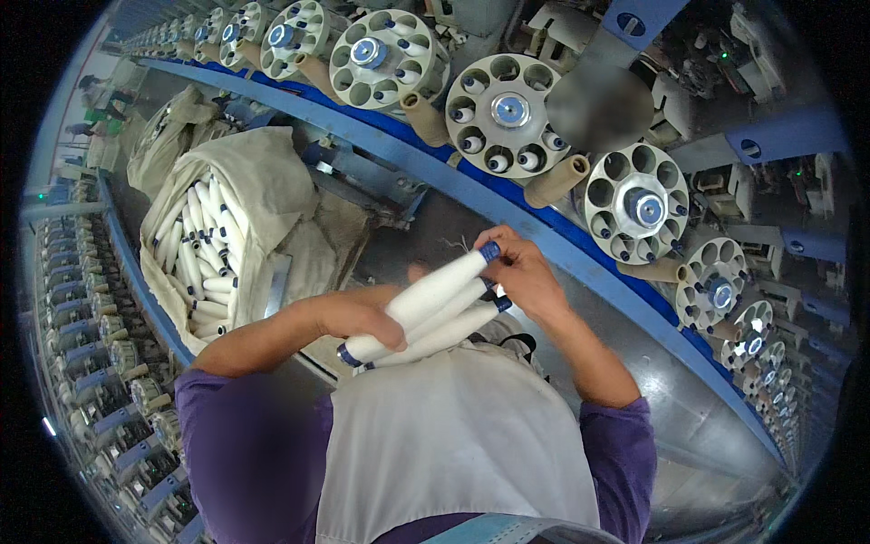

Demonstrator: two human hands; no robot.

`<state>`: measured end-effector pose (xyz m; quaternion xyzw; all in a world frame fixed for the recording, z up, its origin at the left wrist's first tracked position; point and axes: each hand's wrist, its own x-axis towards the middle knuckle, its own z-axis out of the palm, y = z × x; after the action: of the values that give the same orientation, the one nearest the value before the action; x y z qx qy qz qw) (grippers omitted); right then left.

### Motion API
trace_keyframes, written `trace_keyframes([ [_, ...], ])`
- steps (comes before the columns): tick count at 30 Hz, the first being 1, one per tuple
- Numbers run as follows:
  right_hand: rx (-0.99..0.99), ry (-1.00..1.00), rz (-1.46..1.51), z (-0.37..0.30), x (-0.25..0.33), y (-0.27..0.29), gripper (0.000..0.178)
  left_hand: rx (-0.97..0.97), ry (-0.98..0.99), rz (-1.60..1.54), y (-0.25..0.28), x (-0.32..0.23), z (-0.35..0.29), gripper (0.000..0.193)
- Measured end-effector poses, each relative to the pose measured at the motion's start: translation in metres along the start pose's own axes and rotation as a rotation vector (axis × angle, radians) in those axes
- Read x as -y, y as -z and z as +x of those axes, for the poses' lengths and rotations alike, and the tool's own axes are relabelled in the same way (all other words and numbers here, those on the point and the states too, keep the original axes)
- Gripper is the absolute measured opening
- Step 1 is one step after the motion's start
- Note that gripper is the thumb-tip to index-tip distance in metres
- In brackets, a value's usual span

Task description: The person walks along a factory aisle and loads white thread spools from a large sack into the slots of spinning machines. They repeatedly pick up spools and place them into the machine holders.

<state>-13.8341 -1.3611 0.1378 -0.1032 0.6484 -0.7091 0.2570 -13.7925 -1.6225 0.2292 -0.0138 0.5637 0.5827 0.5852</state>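
Note:
Several white yarn bobbins (433, 295) with dark blue tube ends lie in a bundle in front of my apron. My left hand (364, 322) is wrapped round the bundle near its lower left end, thumb across the top. At the other end, the fingers of my right hand (526, 279) are closed at the blue tip of the uppermost bobbin. Loose thread ends (458, 243) stick out beside that tip. My right fingertips are partly hidden, so whether they also pinch a thread is unclear.
To the left stands a large cloth sack (263, 154) full of white bobbins. A blue machine rail (453, 186) crosses diagonally ahead, carrying round bobbin magazines (535, 113) and brown cones (557, 181). Another machine row (100, 363) runs along the far left.

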Motion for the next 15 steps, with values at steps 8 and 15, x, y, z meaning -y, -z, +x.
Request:
trace_keyframes([
  [8, 0.005, -0.159, 0.287, -0.003, 0.046, 0.051, 0.022, 0.065, 0.110, -0.050, -0.001, -0.020, 0.015, 0.069],
  [15, 0.106, -0.219, 0.127, -0.025, 0.022, 0.082, 0.015, 0.148, 0.145, 0.071, 0.004, -0.034, 0.034, 0.092],
])
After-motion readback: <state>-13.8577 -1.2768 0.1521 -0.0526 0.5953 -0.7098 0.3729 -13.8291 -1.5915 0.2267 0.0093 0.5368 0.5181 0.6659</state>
